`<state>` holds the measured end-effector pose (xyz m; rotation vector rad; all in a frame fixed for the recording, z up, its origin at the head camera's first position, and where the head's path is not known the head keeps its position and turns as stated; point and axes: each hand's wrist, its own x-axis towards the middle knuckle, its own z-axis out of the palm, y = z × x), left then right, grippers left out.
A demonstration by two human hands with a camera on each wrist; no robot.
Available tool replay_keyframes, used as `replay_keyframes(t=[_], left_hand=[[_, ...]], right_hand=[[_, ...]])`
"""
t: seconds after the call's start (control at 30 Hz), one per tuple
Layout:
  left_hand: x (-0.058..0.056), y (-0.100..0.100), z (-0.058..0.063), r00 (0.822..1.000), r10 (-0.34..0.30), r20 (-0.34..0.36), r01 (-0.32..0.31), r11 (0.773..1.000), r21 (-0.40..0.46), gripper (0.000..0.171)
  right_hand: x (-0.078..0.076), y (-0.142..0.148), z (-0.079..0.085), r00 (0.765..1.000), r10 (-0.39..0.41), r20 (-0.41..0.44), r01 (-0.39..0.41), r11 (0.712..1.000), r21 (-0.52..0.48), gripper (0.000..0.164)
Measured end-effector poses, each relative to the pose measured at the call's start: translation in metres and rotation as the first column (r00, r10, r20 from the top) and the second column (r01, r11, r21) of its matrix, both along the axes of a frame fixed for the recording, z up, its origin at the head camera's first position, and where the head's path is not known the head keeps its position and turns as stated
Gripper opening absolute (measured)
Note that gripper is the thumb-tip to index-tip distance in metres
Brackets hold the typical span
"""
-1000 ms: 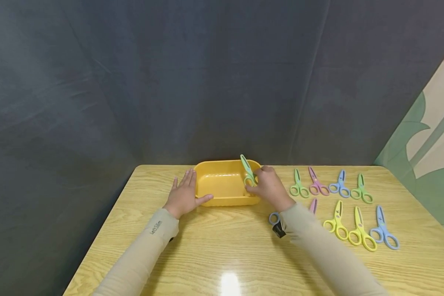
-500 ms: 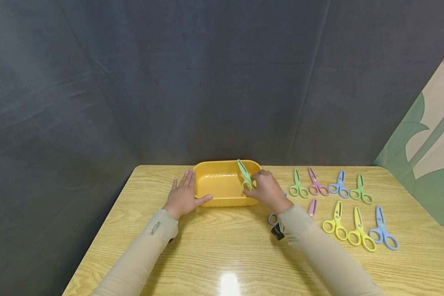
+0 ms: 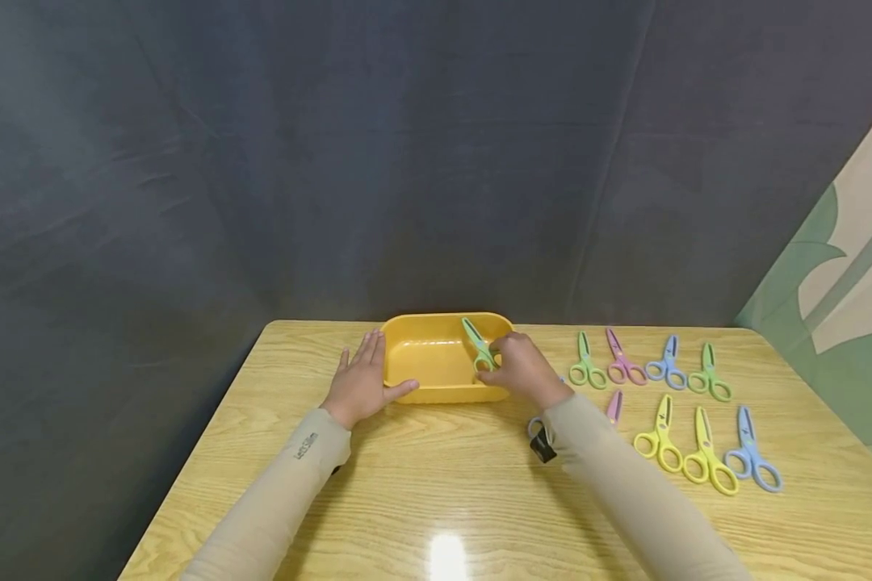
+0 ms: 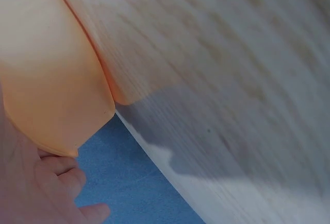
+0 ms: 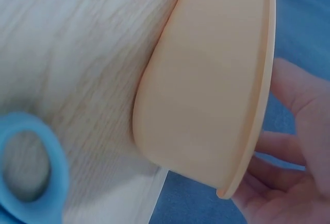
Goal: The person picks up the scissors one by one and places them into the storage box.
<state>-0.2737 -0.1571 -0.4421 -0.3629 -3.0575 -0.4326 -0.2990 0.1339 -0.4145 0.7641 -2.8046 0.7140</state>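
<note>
A yellow plastic tub stands at the back of the table. My left hand rests on its left rim, fingers stretched out along the side and thumb over the front edge. At the tub's right end my right hand pinches a pair of light green scissors by the handles. The blades point up and away, inside the tub's outline. In the right wrist view, the fingers reach over the rim of the tub, and the scissors are hidden behind its wall.
Right of the tub lie several scissors in two rows: green ones, a purple pair, blue ones and yellow ones. My right forearm covers part of the front row. A dark curtain hangs right behind the table.
My right hand has lowered the green scissors and shifted them slightly left, deeper into the tub. The left hand has stayed in place on the rim.
</note>
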Motion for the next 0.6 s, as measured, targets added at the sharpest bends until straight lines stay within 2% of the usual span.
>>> replay_keyframes(t=[0.33,0.6], left_hand=[[0.0,0.0,0.003,1.0,-0.006,0.001,0.006,1.0,-0.006,0.115],[0.0,0.0,-0.001,1.0,-0.002,0.003,0.002,1.0,0.007,0.114]], right_hand=[[-0.013,-0.001,-0.001,0.993,0.044,0.106,-0.044,0.999,-0.004,0.026],[-0.017,0.0,-0.003,0.982,0.091,0.164,-0.095,0.995,0.016,0.027]])
